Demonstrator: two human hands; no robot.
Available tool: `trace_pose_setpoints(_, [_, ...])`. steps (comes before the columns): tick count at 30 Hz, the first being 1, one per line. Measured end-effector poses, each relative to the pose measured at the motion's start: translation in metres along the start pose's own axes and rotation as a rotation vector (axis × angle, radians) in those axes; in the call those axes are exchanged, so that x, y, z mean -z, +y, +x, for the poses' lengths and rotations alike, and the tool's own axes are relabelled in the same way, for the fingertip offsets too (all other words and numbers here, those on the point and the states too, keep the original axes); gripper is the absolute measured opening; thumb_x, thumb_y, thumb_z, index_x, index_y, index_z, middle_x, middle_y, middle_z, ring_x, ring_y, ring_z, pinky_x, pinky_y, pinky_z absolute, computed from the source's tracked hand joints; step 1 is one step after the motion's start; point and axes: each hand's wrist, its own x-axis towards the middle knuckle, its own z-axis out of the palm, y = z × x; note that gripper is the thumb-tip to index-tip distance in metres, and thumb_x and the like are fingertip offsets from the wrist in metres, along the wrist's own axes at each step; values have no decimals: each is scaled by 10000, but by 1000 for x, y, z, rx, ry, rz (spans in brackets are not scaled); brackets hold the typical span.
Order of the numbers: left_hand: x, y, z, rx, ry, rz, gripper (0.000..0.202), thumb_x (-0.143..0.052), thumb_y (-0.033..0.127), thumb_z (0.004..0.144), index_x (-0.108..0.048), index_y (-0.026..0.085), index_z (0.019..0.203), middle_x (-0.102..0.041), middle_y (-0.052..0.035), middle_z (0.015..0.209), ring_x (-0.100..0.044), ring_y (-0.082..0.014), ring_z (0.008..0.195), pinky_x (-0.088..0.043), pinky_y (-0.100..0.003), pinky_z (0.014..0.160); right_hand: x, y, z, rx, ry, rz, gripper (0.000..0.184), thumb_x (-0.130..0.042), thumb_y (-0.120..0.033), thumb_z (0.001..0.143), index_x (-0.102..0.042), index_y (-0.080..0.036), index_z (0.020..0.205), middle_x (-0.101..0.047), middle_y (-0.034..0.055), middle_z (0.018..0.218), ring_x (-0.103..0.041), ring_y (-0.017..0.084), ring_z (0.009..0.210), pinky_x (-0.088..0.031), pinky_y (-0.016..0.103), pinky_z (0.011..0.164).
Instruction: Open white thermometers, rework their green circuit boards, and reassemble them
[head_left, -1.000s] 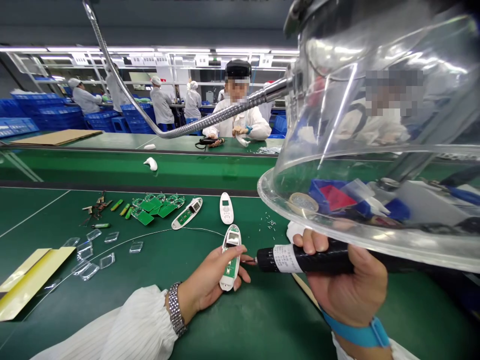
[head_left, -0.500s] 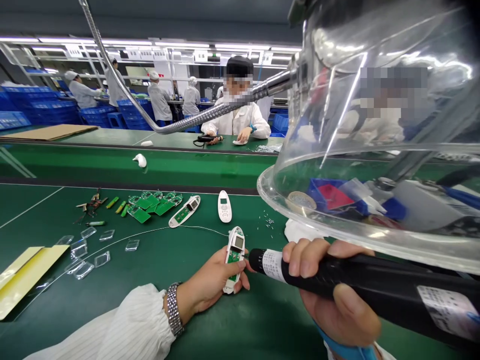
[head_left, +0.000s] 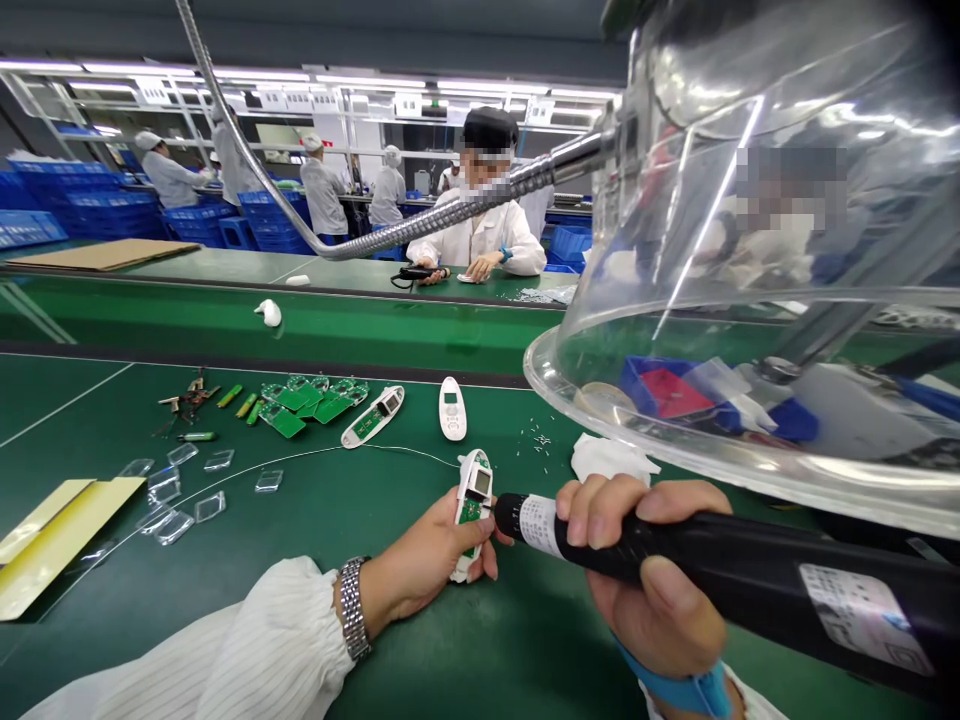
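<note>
My left hand [head_left: 427, 555] is closed around a white remote-shaped device housing [head_left: 474, 510] with a green circuit board and a small grey screen showing. A thin white wire runs from its top end. My right hand [head_left: 652, 570] grips a black electric screwdriver [head_left: 600, 530] lying almost level, its nose pointing left. The tip meets the right side of the housing, close to my left thumb; whether it sits in a screw I cannot tell. Beyond lie a second opened housing with a board [head_left: 373, 417] and a white front cover [head_left: 452, 409].
Loose screws [head_left: 541, 440], green circuit boards [head_left: 300, 400], clear plastic windows [head_left: 165, 490] and a yellow sheet [head_left: 64, 540] lie on the green table. A clear lamp-like hood [head_left: 720, 420] on a bendable metal arm [head_left: 360, 247] overhangs the right side. A co-worker [head_left: 480, 230] sits opposite.
My view has shifted slightly. The screwdriver's nose has come a little nearer to the housing. On the belt, a white part has slid left, and the co-worker's hand has moved slightly left.
</note>
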Motion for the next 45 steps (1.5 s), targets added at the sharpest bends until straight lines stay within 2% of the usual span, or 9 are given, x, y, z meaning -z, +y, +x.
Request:
trace_pose_setpoints(3, [2,-1,0,-6,-10,7,320,-648,358,689,-441,173,849,-548,38,546,-440,-72,426,-275,-214,453,0,1,0,-1,3,-12,149,-601,-337,760,-532,-312,889,-511,-30,603,-462,150,522,-373,354,563])
trace_pose_setpoints(8, [4,-6,3,-42,-39,-1,330,-657,373,694,-452,165,846,-610,-17,739,-476,-63,460,-310,-213,455,3,5,0,-8,-6,-29,127,-585,-331,767,-526,-308,877,-513,-41,606,-472,147,527,-384,357,590])
trace_pose_setpoints(14, [5,2,0,-24,-40,39,277,-640,330,716,-465,159,845,-606,-18,746,-487,-63,458,-311,-207,439,4,1,5,-32,35,47,136,-610,-340,747,-552,-285,857,-536,-50,601,-483,132,528,-417,327,600])
trace_pose_setpoints(19, [22,25,-3,-123,174,131,278,-614,283,742,-479,154,948,-585,15,645,-468,-69,457,-316,-199,443,9,-5,12,-141,189,142,147,-646,-375,704,-584,-263,777,-526,-52,574,-489,115,541,-437,282,613])
trace_pose_setpoints(23, [32,30,0,-154,280,103,285,-600,249,745,-476,156,984,-596,8,687,-470,-68,467,-327,-203,448,9,4,8,-198,141,84,110,-605,-317,751,-573,-274,847,-542,-52,597,-501,123,577,-433,301,646])
trace_pose_setpoints(31, [30,20,1,-103,224,142,350,-617,266,739,-469,151,1035,-588,3,689,-466,-65,474,-310,-187,423,3,22,3,-132,49,-23,133,-573,-246,796,-521,-283,913,-581,-61,684,-537,140,655,-433,359,720])
trace_pose_setpoints(36, [25,20,0,-37,248,150,273,-631,236,740,-479,140,945,-543,45,554,-409,-45,413,-310,-174,422,2,7,6,-166,124,91,126,-617,-333,750,-562,-271,846,-552,-60,606,-510,123,585,-445,313,663])
trace_pose_setpoints(41, [17,20,-3,16,181,-2,203,-646,203,743,-498,132,863,-582,15,609,-460,-40,429,-351,-167,429,4,-5,10,-170,218,124,190,-692,-370,673,-592,-261,794,-541,-53,563,-498,110,527,-467,286,618])
trace_pose_setpoints(45, [16,18,-3,49,214,-81,200,-621,99,751,-488,127,897,-595,6,641,-511,-49,471,-373,-158,431,6,-5,9,-182,214,126,225,-708,-376,658,-578,-259,800,-538,-50,577,-505,114,517,-470,280,577])
